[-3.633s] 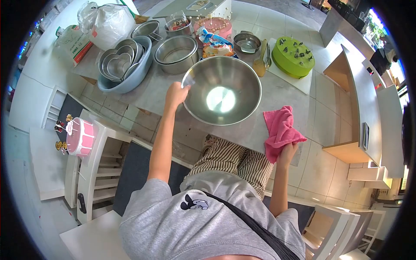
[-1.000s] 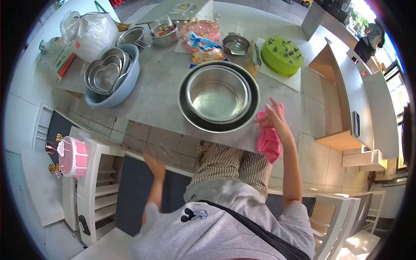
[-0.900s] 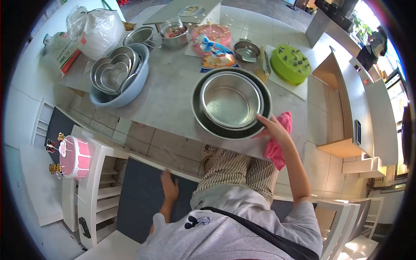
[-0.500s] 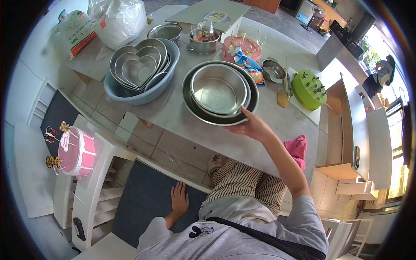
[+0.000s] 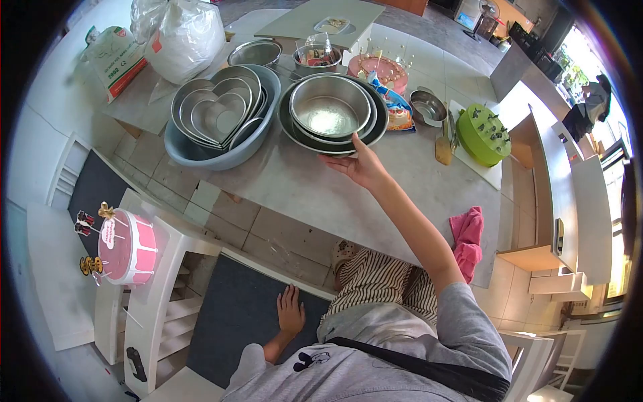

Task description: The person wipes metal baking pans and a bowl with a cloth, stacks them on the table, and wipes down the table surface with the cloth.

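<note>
My right hand (image 5: pixel 360 166) grips the near rim of a wide metal bowl (image 5: pixel 287 127), thumb up by the rim and fingers underneath. Round metal cake pans (image 5: pixel 329 110) are nested inside that bowl. Just left of it, a blue plastic basin (image 5: pixel 218 159) holds several heart-shaped metal pans (image 5: pixel 218 118). My left hand (image 5: pixel 290 312) lies flat on a dark chair seat (image 5: pixel 231 315), fingers stretched out, holding nothing.
Behind the bowl are a metal strainer (image 5: pixel 254 53), a pink decorated cake (image 5: pixel 378 67) and a blue packet (image 5: pixel 395 110). A green cake (image 5: pixel 482 134) and a pink cloth (image 5: pixel 467 244) lie rightward. A pink-and-white cake (image 5: pixel 137 248) stands at left. One person (image 5: pixel 589 110) is far right.
My right hand has shifted the metal bowl with its pans away from me and slightly left, closer to the blue basin. My left hand stays on the chair seat.
</note>
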A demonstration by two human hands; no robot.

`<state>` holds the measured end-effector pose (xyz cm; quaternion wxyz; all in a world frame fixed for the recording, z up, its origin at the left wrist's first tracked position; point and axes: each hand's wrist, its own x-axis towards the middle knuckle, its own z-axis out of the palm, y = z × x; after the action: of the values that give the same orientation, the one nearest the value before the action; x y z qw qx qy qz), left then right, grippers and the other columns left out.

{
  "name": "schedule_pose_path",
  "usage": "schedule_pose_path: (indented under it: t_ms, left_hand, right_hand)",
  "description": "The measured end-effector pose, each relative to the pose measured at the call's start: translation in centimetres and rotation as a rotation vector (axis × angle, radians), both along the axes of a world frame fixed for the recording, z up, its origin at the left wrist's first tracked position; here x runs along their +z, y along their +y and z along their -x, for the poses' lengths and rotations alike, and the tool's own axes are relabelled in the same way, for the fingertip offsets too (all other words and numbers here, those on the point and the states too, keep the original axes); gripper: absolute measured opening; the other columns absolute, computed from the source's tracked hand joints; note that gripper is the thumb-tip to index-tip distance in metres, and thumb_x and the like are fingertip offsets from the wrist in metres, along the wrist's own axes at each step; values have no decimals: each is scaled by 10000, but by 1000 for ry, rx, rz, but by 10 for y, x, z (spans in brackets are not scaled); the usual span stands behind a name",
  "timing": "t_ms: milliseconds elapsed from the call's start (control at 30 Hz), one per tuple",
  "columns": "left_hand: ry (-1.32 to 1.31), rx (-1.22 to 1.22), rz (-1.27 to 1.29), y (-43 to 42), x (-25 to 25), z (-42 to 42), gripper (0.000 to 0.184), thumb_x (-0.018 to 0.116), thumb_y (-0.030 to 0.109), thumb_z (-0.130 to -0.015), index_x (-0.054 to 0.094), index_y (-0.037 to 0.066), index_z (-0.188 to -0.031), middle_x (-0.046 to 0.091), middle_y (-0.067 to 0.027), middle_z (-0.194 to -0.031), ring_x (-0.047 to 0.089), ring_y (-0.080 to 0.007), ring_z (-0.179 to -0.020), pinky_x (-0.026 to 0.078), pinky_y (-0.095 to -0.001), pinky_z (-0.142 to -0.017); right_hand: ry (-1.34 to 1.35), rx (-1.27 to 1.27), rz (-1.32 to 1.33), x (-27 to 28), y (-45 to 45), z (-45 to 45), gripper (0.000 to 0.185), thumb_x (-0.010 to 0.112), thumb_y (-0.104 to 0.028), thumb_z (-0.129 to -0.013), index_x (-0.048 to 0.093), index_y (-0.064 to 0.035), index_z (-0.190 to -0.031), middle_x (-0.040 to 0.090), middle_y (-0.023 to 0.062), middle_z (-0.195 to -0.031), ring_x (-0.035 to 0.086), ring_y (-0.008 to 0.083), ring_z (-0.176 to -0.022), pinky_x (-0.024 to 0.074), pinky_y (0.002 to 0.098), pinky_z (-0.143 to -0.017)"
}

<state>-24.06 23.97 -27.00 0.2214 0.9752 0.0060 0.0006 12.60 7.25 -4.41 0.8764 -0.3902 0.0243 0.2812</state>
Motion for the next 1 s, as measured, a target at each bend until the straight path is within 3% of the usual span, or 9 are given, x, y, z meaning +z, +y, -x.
schedule_pose_path:
  t_ms: [300,500,633,733,767,833,867,933,1000]
  left_hand:
    - [-212,-28,273,1,25,-41,477,555,0,-764,423,-1,-1222,429,-190,-1236,400,-350,-1152,302,-450,-981]
    - [-996,-112,592,26,219,-205,215,440,57,-888,514,-26,-1071,595,-167,-1018,590,-224,-901,449,-319,-805]
    - [-685,-79,1091,22,372,-345,234,492,185,-904,541,1,-1040,613,-132,-1018,599,-187,-923,452,-296,-842]
    - [-337,50,425,48,365,-494,390,485,361,-869,594,-6,-944,663,-92,-797,626,-176,-616,478,-294,-613]
    - [-156,126,31,62,344,-550,436,426,402,-868,625,14,-856,662,-100,-772,628,-227,-617,483,-347,-652]
    - [128,390,-82,43,331,-574,458,458,471,-819,657,78,-944,663,-119,-924,649,-282,-802,483,-377,-747]
    - [97,272,-265,55,309,-600,572,490,509,-837,601,-26,-1008,651,-160,-810,626,-257,-548,494,-359,-486]
    - [136,343,-194,48,291,-611,575,551,532,-785,635,0,-985,660,-145,-917,657,-271,-638,513,-378,-587]
    - [209,361,-251,40,284,-611,462,573,361,-758,593,118,-1150,508,-106,-1272,505,-289,-1153,451,-411,-884]
  right_hand:
    - [85,97,-136,-21,-23,5,522,446,-376,-921,317,-54,-1312,345,257,-1329,413,343,-1207,326,448,-1025]
    - [64,145,-485,-65,-52,11,455,391,-303,-948,298,-66,-1325,374,222,-1319,389,350,-1215,334,449,-1018]
    - [-3,130,-364,-71,-49,11,448,369,-297,-952,325,-27,-1307,382,221,-1317,415,340,-1193,351,444,-1005]
    - [-3,107,-373,-73,-51,10,442,372,-291,-951,338,-18,-1297,403,220,-1300,431,334,-1178,366,442,-986]
    - [-2,123,-374,-75,-51,8,438,373,-289,-951,341,-20,-1296,413,220,-1292,439,330,-1171,374,440,-976]
    - [-20,126,-382,-78,-52,7,431,375,-289,-951,351,-21,-1288,426,216,-1280,444,326,-1168,384,436,-964]
    - [2,126,-378,-78,-51,7,429,378,-288,-950,357,-22,-1285,430,214,-1276,444,324,-1168,382,436,-966]
    - [-3,116,-376,-75,-51,6,426,382,-287,-949,362,-23,-1282,433,213,-1272,444,322,-1169,380,435,-969]
    - [32,128,-368,-72,-51,8,425,388,-286,-947,366,-24,-1280,438,210,-1265,443,321,-1167,380,433,-970]
